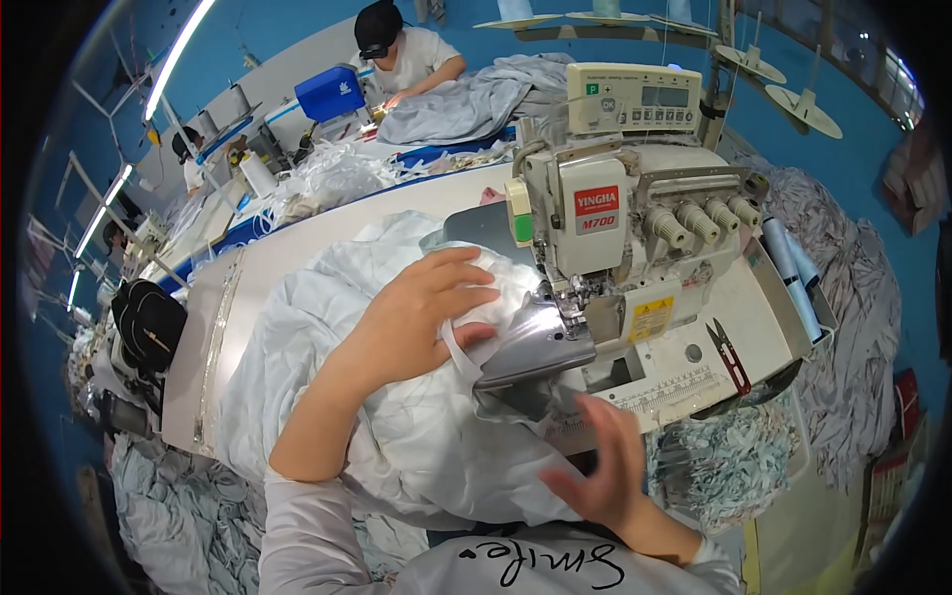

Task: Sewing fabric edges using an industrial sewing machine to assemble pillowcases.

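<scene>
A large bundle of pale grey-white fabric (317, 367) lies heaped on the sewing table in front of me. My left hand (421, 312) rests on top of it with fingers spread, pressing the cloth just left of the presser foot of a cream overlock sewing machine (635, 248). My right hand (600, 466) is lower, blurred, with fingers apart, touching the near edge of the fabric by the machine's front plate. It grips nothing that I can see.
Red-handled thread snips (729, 352) lie on the machine bed at right. A bin of fabric trimmings (729, 466) sits below. Piles of grey cloth (853, 297) lie at right. Another person (402, 50) sews at a far table.
</scene>
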Demonstrator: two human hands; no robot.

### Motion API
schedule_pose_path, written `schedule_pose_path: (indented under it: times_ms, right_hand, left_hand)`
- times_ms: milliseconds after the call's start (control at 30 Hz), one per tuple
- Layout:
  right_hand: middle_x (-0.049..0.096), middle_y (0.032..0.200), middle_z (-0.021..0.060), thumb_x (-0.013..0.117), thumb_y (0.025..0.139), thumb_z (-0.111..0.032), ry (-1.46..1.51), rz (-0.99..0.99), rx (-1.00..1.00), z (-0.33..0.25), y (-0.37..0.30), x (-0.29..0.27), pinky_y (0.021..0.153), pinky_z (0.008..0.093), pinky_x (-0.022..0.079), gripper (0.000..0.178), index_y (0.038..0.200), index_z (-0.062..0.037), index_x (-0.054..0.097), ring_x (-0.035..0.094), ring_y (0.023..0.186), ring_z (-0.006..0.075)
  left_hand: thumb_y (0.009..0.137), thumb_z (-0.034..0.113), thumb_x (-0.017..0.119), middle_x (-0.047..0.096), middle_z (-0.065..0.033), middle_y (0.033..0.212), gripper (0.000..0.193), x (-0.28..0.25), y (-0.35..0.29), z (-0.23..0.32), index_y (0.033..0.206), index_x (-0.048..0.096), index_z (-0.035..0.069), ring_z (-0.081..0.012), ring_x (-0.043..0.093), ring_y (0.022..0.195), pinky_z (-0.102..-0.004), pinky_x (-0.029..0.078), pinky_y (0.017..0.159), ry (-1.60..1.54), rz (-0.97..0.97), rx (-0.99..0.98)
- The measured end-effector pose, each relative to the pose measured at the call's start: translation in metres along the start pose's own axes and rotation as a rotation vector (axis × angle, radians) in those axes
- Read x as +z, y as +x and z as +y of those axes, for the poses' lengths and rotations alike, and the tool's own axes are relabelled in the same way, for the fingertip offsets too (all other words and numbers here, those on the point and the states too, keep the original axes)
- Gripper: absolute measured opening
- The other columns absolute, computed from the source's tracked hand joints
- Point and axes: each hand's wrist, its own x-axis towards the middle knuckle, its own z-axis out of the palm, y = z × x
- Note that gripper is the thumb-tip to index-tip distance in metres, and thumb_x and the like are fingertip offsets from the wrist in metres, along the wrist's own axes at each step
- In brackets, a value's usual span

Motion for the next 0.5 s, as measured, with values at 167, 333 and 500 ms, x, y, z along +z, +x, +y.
schedule_pose_path:
  times_ms: [167, 333, 500]
  right_hand:
    - [0.059, 0.083, 0.0088, 0.074, 0.072, -0.020, -0.140, -0.317, -0.113, 0.012, -0.008, 0.034, 0.073, 0.0397, 0.046, 0.028, 0.092, -0.0036, 0.064, 0.056, 0.079, 0.0283]
    - [0.062, 0.080, 0.0108, 0.070, 0.078, -0.024, 0.235, -0.515, 0.051, 0.006, -0.055, -0.001, 0.059, 0.0350, 0.048, 0.023, 0.080, -0.0015, 0.065, 0.061, 0.067, 0.0292]
    - [0.065, 0.082, 0.0159, 0.075, 0.076, -0.031, 0.396, -0.862, 0.477, 0.032, -0.061, -0.026, 0.052, 0.0311, 0.047, 0.035, 0.087, 0.0009, 0.066, 0.061, 0.056, 0.0232]
  left_hand:
    - [0.070, 0.011, 0.075, 0.062, -0.0084, 0.111, 0.038, 0.007, -0.005, -0.001, 0.107, 0.066, 0.009, -0.0302, 0.058, 0.103, -0.0374, 0.049, 0.084, -0.088, 0.065, -0.106]
    - [0.071, 0.011, 0.074, 0.062, -0.0082, 0.108, 0.027, 0.007, -0.017, 0.023, 0.095, 0.066, 0.002, -0.0278, 0.061, 0.101, -0.0353, 0.051, 0.080, 0.013, 0.078, 0.136]
    - [0.071, 0.007, 0.072, 0.062, -0.0071, 0.103, 0.026, 0.017, -0.018, 0.057, 0.096, 0.065, 0.002, -0.0260, 0.063, 0.096, -0.0316, 0.053, 0.073, 0.004, 0.104, 0.091]
